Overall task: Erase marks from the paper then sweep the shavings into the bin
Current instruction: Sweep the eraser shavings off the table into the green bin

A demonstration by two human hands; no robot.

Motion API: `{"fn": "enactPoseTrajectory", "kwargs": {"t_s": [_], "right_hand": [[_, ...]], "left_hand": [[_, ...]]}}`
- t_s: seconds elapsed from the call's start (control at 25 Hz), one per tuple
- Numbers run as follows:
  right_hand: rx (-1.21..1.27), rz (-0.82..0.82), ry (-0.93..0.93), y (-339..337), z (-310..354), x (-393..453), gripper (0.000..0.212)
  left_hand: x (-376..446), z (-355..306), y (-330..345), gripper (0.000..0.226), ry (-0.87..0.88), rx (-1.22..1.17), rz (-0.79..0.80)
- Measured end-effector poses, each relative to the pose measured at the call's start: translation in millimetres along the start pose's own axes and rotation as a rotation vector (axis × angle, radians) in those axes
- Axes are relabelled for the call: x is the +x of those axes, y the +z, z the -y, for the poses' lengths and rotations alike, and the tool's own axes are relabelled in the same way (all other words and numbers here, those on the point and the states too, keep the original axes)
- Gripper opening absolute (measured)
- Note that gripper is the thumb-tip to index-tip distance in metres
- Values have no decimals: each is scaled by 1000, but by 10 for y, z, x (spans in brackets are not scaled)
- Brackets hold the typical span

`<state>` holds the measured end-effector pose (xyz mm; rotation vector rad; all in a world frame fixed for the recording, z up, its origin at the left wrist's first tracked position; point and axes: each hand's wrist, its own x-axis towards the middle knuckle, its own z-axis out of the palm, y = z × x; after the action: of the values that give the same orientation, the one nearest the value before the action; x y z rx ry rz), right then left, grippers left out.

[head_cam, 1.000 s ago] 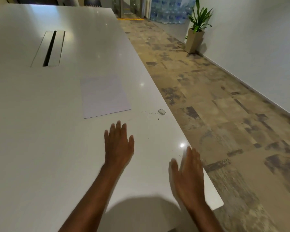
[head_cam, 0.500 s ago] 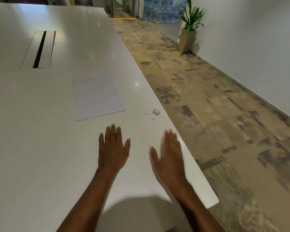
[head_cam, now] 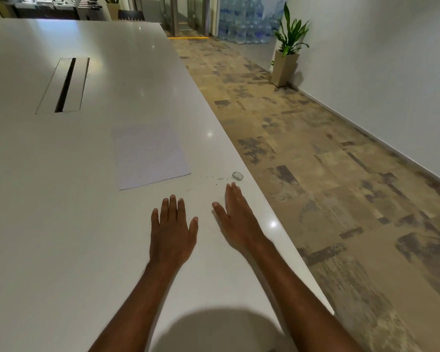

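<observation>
Both hands' fingers [head_cam: 172, 203] lie straight, flat on table [head_cam: 61, 224]; holding nothing.

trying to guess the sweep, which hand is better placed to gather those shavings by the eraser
Right. The right hand lies open, fingertips just short of the shavings and eraser near the table edge. The left hand rests flat, farther away.

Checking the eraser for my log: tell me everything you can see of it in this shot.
The eraser is a small, pale, rounded block, whitish-grey and slightly glossy, its material unclear at this size. It lies flat on the white table, close to the table's right edge, right of the paper. Dark shavings lie scattered just left of it. Nothing grips it; the right hand has its fingertips just short of it.
</observation>
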<state>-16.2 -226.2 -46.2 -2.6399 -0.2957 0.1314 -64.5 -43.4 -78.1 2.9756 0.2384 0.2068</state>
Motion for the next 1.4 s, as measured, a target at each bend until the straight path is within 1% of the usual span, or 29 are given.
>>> {"fn": "enactPoseTrajectory", "kwargs": {"t_s": [0.08,0.16,0.24,0.28,0.32,0.36,0.4,0.44,0.48,0.52,0.64,0.68,0.76,0.84,1.0,1.04,1.16,1.24,1.28,1.36,1.4], "right_hand": [[35,-11,-100,17,19,-354,75],[-20,68,-146,73,43,-713,74],[-43,94,-171,185,-53,-599,72],[27,99,-154,158,-52,-407,70],[166,91,-114,107,-29,-186,67],[335,34,-61,54,-28,34,62],[488,-77,6,-42,-41,256,54],[562,-204,72,-148,-93,467,46],[535,-289,113,-242,-169,654,42],[466,-307,135,-313,-248,823,41],[305,-169,126,-339,-426,1148,41],[258,-143,105,-309,-456,1182,37],[207,-155,40,-253,-529,1217,24],[260,-174,-5,-312,-573,1246,15],[315,-205,-4,-552,-493,1604,25],[323,-194,0,-562,-475,1731,25],[331,-153,3,-508,-463,1921,18],[369,-154,6,-478,-504,1906,27],[412,-178,36,-480,-518,1832,31],[488,-242,60,-423,-549,1621,30],[477,-266,24,-373,-566,1493,30]], "left_hand": [[2,-10,-4,77,-4,-7,-5],[14,-22,10,77,-9,-11,5],[12,-32,26,77,-14,-11,7],[13,-33,30,77,-19,-8,3],[19,-37,25,76,-24,-7,4],[25,-54,23,75,-25,-12,10],[51,-71,18,75,-26,-17,14],[87,-95,23,75,-23,-20,17],[136,-124,33,76,-22,-30,20],[192,-156,40,77,-20,-44,21],[369,-244,54,81,8,-58,22],[438,-262,68,81,28,-58,17],[582,-295,90,79,61,-58,23],[693,-326,103,76,77,-62,22],[793,-354,119,71,70,-67,0],[794,-354,130,70,68,-75,-5],[781,-343,145,69,73,-85,-25],[788,-331,172,68,60,-86,-24],[787,-327,165,67,65,-91,-16],[773,-352,156,65,107,-140,-2],[751,-396,146,64,151,-197,-2]]}}
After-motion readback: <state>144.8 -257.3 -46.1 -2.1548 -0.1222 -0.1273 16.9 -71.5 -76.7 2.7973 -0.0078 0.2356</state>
